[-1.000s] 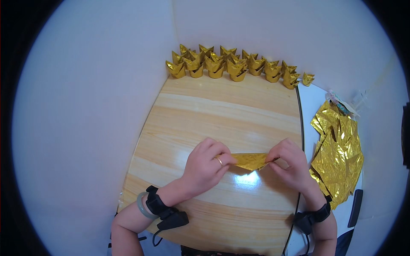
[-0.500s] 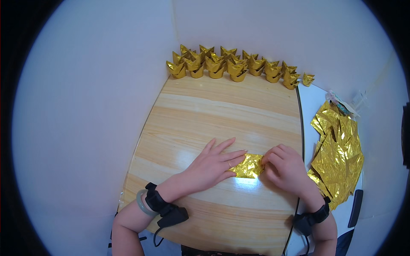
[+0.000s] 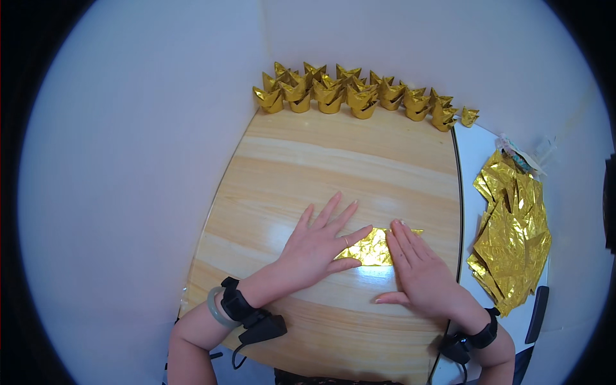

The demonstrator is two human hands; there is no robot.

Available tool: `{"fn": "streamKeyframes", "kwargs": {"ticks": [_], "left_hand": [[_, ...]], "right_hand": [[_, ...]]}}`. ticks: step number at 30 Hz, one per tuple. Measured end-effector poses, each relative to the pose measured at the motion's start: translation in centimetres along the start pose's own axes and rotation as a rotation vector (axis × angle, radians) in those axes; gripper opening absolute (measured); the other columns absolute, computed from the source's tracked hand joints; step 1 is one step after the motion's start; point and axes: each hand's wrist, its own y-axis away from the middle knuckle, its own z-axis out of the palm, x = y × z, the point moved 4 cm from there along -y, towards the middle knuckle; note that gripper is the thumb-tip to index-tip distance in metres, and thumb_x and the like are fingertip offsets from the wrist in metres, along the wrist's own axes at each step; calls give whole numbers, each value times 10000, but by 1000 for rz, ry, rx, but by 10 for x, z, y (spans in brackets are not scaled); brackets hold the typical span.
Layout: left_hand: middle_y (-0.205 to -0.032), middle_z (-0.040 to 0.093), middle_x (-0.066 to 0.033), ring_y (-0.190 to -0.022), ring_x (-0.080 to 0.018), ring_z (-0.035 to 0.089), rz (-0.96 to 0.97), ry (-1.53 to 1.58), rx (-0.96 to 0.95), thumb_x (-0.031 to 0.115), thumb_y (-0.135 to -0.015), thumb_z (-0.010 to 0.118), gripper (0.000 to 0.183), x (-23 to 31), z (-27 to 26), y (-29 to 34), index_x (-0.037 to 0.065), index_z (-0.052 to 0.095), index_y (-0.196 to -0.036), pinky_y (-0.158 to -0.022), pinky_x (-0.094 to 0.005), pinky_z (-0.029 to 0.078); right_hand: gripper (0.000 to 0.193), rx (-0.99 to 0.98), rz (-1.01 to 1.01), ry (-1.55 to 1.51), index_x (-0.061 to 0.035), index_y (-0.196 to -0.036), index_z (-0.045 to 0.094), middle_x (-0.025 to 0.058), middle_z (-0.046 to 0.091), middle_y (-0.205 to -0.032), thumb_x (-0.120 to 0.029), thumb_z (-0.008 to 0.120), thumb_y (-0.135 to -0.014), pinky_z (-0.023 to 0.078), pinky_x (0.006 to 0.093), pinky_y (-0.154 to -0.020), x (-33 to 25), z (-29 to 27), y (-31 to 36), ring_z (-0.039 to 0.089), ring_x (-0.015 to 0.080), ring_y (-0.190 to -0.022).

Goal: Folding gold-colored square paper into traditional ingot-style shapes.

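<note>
A shiny strip of gold foil paper (image 3: 376, 249) lies flat on the wooden tabletop (image 3: 308, 173). Across its left end rests my left hand (image 3: 319, 244), fingers spread, with a ring on one finger. My right hand (image 3: 422, 273) lies flat over the right part of the strip, its fingers stretched out together and the thumb apart. A corner of the foil shows beyond the right fingertips. Both palms face down, and the parts of the strip beneath them are hidden.
Several folded gold paper ingots (image 3: 330, 96) stand in rows along the far edge. A small one (image 3: 470, 117) sits apart at their right end. To the right, a pile of gold foil sheets (image 3: 513, 237) covers much of a white surface (image 3: 470, 151), with a patterned packet (image 3: 518, 154) behind it.
My right hand has gone from bent fingers at the strip's right end to lying flat on it. My left fingers have spread wider. The view has shifted slightly.
</note>
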Motion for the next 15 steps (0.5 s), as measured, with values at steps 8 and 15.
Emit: {"fn": "streamKeyframes", "kwargs": {"ticks": [8, 15], "left_hand": [[-1556, 256, -120, -1444, -430, 98, -42, 19, 33, 522, -858, 603, 580, -4, 0, 2, 347, 479, -1397, -1087, -663, 174], [-1533, 293, -125, -1449, -413, 94, -13, 1, 26, 480, -874, 605, 575, 10, 3, -2, 212, 513, -1375, -1070, -684, 161]], "right_hand": [[1076, -79, 138, 87, 124, -1431, 225, 273, 243, -1515, -679, 555, -794, 164, 488, -1166, 24, -7, 24, 213, 346, -1441], [1086, 34, 205, 146, 123, -1433, 226, 282, 259, -1505, -703, 521, -793, 140, 492, -1169, 12, -20, 17, 220, 351, -1437]]}}
